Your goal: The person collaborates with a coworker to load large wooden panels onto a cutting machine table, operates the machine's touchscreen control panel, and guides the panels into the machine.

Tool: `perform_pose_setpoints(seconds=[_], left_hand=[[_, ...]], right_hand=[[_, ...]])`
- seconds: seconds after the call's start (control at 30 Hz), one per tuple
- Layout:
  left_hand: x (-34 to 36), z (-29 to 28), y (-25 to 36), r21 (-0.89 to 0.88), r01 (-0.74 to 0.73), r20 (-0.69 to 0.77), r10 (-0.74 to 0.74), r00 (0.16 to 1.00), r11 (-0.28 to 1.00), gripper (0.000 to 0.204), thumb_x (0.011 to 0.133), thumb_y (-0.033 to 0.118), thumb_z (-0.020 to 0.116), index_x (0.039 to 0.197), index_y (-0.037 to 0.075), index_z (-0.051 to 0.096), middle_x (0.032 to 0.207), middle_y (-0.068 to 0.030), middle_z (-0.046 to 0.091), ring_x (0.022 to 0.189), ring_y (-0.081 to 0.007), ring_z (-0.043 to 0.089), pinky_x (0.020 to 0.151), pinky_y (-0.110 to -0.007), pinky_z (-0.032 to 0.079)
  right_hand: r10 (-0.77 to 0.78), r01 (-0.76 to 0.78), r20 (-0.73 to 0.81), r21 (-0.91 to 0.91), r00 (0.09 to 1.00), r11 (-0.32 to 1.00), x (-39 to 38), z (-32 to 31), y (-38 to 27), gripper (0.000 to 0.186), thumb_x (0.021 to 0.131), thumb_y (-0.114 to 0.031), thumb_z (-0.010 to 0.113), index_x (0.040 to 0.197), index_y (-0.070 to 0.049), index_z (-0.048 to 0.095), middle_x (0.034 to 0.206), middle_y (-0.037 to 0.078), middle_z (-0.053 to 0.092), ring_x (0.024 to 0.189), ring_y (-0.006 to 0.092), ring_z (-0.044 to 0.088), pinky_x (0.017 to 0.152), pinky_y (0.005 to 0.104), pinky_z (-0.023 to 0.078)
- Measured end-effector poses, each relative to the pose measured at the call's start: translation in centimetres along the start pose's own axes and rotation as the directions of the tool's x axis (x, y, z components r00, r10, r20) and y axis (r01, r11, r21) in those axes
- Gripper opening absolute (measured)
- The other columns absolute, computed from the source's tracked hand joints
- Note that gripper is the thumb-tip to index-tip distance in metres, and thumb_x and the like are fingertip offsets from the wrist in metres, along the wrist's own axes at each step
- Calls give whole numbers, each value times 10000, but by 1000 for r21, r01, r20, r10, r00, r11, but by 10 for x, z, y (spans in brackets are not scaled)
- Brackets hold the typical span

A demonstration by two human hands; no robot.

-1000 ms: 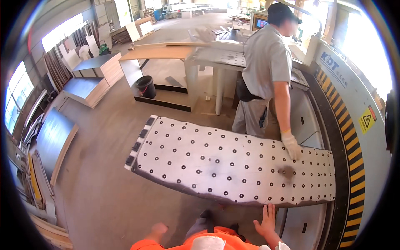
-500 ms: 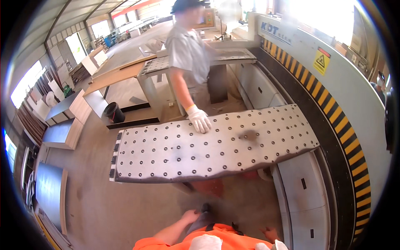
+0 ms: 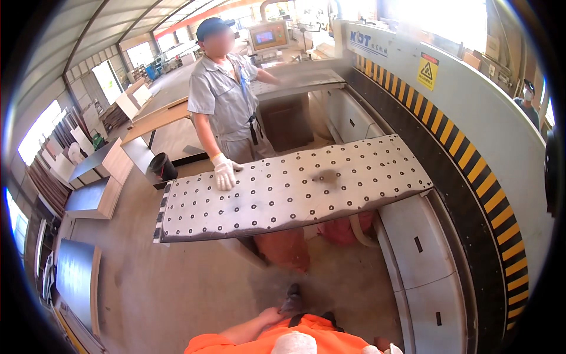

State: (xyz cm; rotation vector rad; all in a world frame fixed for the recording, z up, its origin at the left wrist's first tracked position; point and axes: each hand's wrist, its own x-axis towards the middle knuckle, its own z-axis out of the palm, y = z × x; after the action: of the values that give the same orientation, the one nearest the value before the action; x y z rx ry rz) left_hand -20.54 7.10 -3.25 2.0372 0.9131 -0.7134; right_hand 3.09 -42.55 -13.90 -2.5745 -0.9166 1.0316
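My left hand (image 3: 272,315) hangs low beside my leg, above my dark shoe (image 3: 292,289); its fingers are too small and foreshortened to read, and nothing shows in it. At the lower edge, only a bit of my right hand (image 3: 383,343) shows past my orange top (image 3: 330,335); its fingers are hidden. Neither hand touches the long pale machine table (image 3: 283,192) in front of me, dotted with round fittings. Across it a co-worker in grey (image 3: 221,97) rests a white-gloved hand (image 3: 224,172) on its far edge, the other arm reaching toward the machine's far side.
At the right runs a long grey machine beam (image 3: 448,71) with a yellow-black striped strip (image 3: 471,162). Red bags (image 3: 283,248) lie under the table. A black bucket (image 3: 161,166) stands beyond its left end. Panels (image 3: 76,283) stand at the left; a control screen (image 3: 266,38) is behind the co-worker.
The co-worker has straightened and shifted left, the gloved hand sliding left along the table edge. My view has moved, and my right hand has mostly dropped out of sight.
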Motion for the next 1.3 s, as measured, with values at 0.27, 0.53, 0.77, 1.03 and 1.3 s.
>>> perform_pose_setpoints(seconds=[0.27,0.53,0.77,1.03,1.3], left_hand=[[4,16,-21,50,85,-70,-81,994,995,532,815,470,571,1200,111,651,1145,-203,653,1087,-358,617,929,-435,482],[15,62,-34,-92,101,69,-95,993,991,735,750,565,629,1304,84,583,1291,-208,579,1214,-350,548,1027,-397,430],[14,66,-36,-195,181,91,-166,982,964,839,701,591,682,1353,83,538,1359,-200,532,1264,-323,515,1062,-371,400],[26,51,-11,-114,149,112,-136,984,982,857,684,585,708,1347,70,541,1346,-201,544,1257,-320,524,1053,-372,410],[32,45,8,32,63,39,-65,997,997,735,745,567,663,1291,80,595,1247,-211,607,1183,-357,570,998,-395,452]], right_hand=[[287,-82,-144,756,947,649,80,11,10,202,851,-178,625,963,-15,665,668,52,598,535,151,555,465,287,425],[456,-300,16,775,890,557,39,-62,-21,211,803,-225,685,958,-81,693,705,55,638,596,186,622,512,323,477],[-171,144,-59,-316,983,938,7,-56,12,171,723,-284,644,791,-128,662,807,103,677,805,325,662,675,467,523],[-377,360,-181,-122,908,925,51,16,94,139,743,-246,626,752,-109,652,775,79,656,796,257,663,609,395,508],[-197,152,-401,-142,895,978,56,81,92,123,713,-252,605,671,-152,664,691,87,629,662,275,650,559,434,496]])
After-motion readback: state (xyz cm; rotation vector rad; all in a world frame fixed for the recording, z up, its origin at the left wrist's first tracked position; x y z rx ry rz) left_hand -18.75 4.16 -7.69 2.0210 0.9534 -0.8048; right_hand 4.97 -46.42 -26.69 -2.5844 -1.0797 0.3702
